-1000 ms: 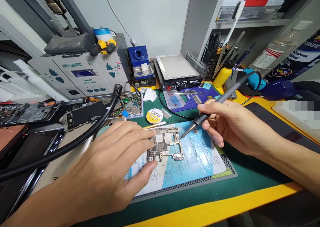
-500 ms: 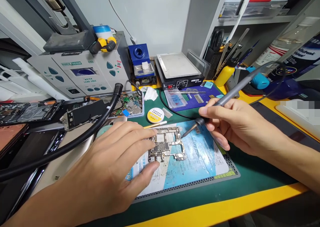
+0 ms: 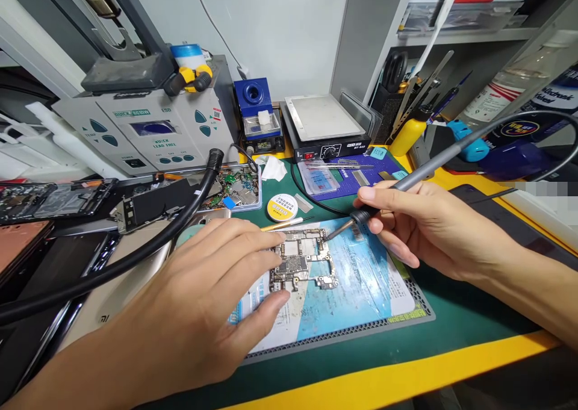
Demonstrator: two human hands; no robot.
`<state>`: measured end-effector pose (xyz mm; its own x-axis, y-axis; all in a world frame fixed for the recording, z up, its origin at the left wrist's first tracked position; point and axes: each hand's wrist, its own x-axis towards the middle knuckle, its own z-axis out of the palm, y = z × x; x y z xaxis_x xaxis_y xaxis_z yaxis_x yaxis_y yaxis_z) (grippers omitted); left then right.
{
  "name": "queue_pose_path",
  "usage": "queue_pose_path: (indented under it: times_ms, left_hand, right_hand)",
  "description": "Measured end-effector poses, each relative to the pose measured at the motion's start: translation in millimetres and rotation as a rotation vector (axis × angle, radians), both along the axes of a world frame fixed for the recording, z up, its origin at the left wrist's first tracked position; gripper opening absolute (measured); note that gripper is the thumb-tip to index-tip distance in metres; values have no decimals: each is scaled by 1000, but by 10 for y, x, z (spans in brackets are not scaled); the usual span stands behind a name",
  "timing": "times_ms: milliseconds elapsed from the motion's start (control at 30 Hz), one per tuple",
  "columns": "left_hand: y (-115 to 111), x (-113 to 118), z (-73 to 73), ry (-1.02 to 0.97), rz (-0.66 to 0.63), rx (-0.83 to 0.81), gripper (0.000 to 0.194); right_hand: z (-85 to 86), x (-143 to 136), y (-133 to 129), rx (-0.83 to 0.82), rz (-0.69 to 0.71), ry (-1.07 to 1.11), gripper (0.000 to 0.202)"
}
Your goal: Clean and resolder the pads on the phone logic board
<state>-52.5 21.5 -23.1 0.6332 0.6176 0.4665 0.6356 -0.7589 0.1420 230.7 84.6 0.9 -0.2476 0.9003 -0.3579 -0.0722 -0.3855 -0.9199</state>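
Observation:
My left hand rests palm down with its fingers stretched out. Its fingertips and thumb bracket the left end of a phone circuit board, steadying it flat on a blue and white sheet. That end of the board is partly hidden under the fingers. Between the thumb and fingers of my right hand is a soldering iron, held like a pen. Its tip reaches down to the board's upper right edge; I cannot tell whether it touches. Just behind the board lies a thin yellow and white tool.
A round tin sits behind the board. At the back stand a hot air station, a blue iron stand and a heating plate. A black hose crosses phones at left. A yellow bottle stands at right.
The soldering iron's tip has shifted slightly up along the board's right edge, and its cable has swung to the right. My left hand stays in place on the board.

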Motion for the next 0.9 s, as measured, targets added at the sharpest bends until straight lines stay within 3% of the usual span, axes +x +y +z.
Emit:
queue_pose_path:
  times_ms: [233,900]
  left_hand:
    - [-9,1,0,-3,30,-12,24]
    - [-16,-11,17,16,22,-36,25]
  right_hand:
    - [46,-13,-33,-13,17,4,10]
    - [47,-34,-41,-7,34,-96,20]
